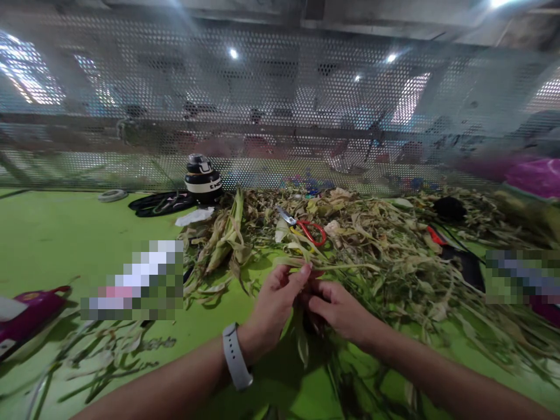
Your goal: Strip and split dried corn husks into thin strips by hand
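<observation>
Near the middle of the green table [184,361], my left hand [282,297] is closed on a pale green leaf strip [350,266], its thumb pressed on top. The strip extends out to the right above my knuckles. My right hand [332,306] is curled right beside it, fingertips bent inward at the same spot; what they pinch is partly hidden. Another leaf [303,344] hangs down below both hands. Just beyond them, red-handled scissors [311,231] lie on a heap of dried leaves [376,233]. A bundle of long leaves [225,239] lies to the left of the scissors.
A black bottle [203,182] with a white band stands at the back, by a coiled black cable [160,203] and a tape roll [112,195]. A purple tool [35,312] lies at far left. Perforated mesh [280,116] rises behind the table.
</observation>
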Action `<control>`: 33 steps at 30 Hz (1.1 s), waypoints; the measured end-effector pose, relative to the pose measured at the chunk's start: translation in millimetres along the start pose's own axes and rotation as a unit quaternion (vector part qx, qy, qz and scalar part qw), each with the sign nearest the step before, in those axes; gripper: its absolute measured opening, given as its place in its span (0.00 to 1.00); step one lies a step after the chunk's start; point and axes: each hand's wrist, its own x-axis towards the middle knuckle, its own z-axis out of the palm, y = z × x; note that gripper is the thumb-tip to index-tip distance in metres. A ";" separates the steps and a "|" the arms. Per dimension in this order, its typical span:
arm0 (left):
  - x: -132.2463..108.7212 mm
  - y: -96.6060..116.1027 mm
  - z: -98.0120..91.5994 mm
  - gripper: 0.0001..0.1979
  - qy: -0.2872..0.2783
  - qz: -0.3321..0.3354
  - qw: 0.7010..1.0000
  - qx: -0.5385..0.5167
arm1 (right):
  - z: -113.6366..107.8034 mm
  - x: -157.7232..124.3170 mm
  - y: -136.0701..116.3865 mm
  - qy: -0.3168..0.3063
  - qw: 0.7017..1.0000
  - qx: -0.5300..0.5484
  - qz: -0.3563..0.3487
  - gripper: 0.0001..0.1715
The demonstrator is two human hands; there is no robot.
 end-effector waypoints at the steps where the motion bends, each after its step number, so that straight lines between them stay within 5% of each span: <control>1: 1.2 1.2 -0.2 0.09 0.010 0.012 1.000 0.008 | 0.0 -0.5 -0.8 0.004 1.000 -0.005 -0.003 0.12; 7: 7.1 5.4 -1.3 0.08 0.017 0.069 0.997 0.038 | 1.2 -4.0 -5.3 0.011 1.000 -0.015 -0.006 0.13; 13: 7.8 5.5 -1.9 0.08 0.018 0.054 0.998 0.008 | 3.6 -7.1 -8.4 -0.015 0.988 0.133 0.074 0.14; 19: 11.2 5.6 -5.1 0.12 0.015 0.031 0.998 0.057 | 5.4 -11.1 -3.5 0.042 0.994 -0.082 -0.066 0.20; 26: 13.2 4.2 -5.2 0.11 0.014 0.019 0.999 0.040 | 0.8 -9.1 7.8 0.043 0.883 -0.435 -0.173 0.16; 33: 12.5 0.6 -8.0 0.13 -0.007 0.003 0.993 0.122 | -2.9 -22.8 -12.4 0.097 0.755 -0.572 -0.305 0.15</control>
